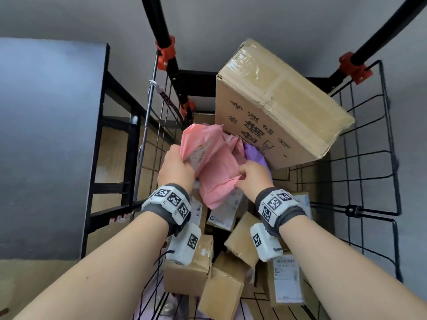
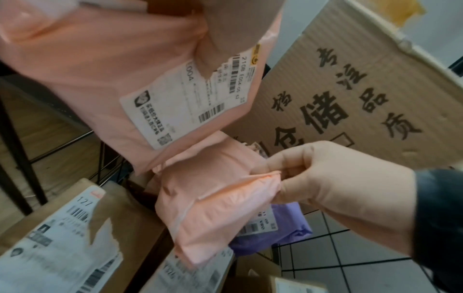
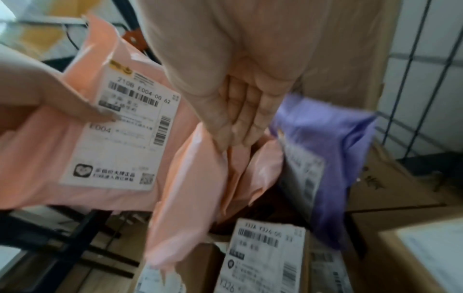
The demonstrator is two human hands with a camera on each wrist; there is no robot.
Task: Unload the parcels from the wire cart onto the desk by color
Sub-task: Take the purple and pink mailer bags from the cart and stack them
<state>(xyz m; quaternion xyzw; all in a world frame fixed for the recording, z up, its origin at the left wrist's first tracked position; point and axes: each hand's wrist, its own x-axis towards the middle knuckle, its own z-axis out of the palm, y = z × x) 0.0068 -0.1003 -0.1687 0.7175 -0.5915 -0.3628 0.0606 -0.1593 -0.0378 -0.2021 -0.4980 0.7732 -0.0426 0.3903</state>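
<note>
Two pink parcels [image 1: 215, 162] are held above the wire cart [image 1: 369, 158], over the brown boxes [image 1: 189, 269]. The left hand [image 1: 175, 167] grips the upper pink one by its label side; the right hand [image 1: 254, 176] pinches the edge of the lower one. A purple parcel [image 1: 256, 153] lies just behind, against a big tilted carton [image 1: 277, 100].

Looking along our right hand [image 3: 238, 103], we see its fingers pinching a crumpled pink mailer bag [image 3: 200, 178], beside a labelled pink parcel [image 3: 45, 154] under our left thumb [image 3: 62, 99] (label reads E004) and a purple parcel [image 3: 333, 150] above brown cardboard boxes [image 3: 391, 190].
</note>
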